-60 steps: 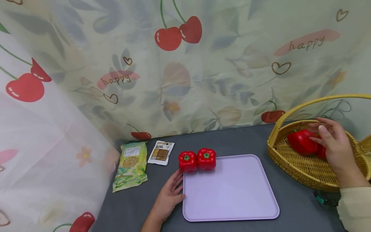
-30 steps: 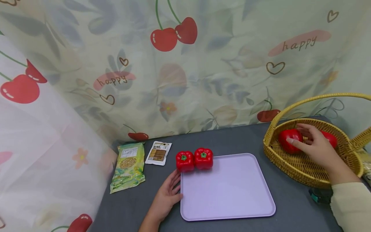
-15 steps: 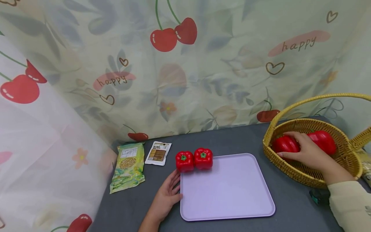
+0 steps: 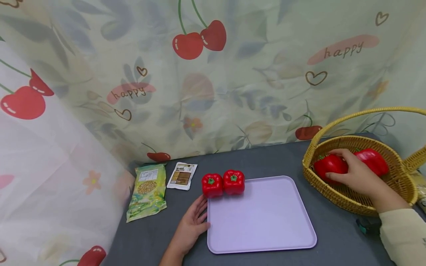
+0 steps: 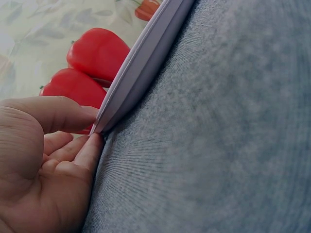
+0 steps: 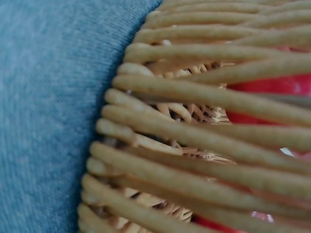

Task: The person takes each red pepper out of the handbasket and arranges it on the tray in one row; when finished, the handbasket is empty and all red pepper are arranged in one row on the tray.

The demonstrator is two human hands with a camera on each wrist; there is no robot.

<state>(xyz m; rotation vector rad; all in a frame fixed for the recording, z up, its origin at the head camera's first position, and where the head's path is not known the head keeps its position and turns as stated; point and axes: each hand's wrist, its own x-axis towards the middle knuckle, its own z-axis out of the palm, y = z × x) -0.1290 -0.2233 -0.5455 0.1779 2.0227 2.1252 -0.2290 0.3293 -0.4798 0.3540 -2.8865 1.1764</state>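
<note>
In the head view, my right hand (image 4: pixel 357 175) reaches into a wicker basket (image 4: pixel 344 201) and grips a red bell pepper (image 4: pixel 329 167), thumb on its near side and fingers over the top. A second red bell pepper (image 4: pixel 373 161) lies behind that hand. My left hand (image 4: pixel 189 225) is at the left edge of a pale purple tray (image 4: pixel 263 218). Up close in the left wrist view, its thumb and fingers pinch the tray rim (image 5: pixel 126 82). Two more red bell peppers, one left (image 4: pixel 212 185) and one right (image 4: pixel 233 182), stand side by side on the tray's far left corner.
A green-yellow food bag (image 4: pixel 147 192) and a small white-and-brown packet (image 4: pixel 182 176) lie left of the tray. A tall arched handle (image 4: pixel 362 113) spans the basket. Near the right sleeve sits a small black object (image 4: pixel 367 224). A patterned cloth hangs behind the dark tabletop.
My right hand has moved left and down into the basket and has taken hold of the left pepper there. That pepper has turned, showing its stem. My left hand stays at the tray.
</note>
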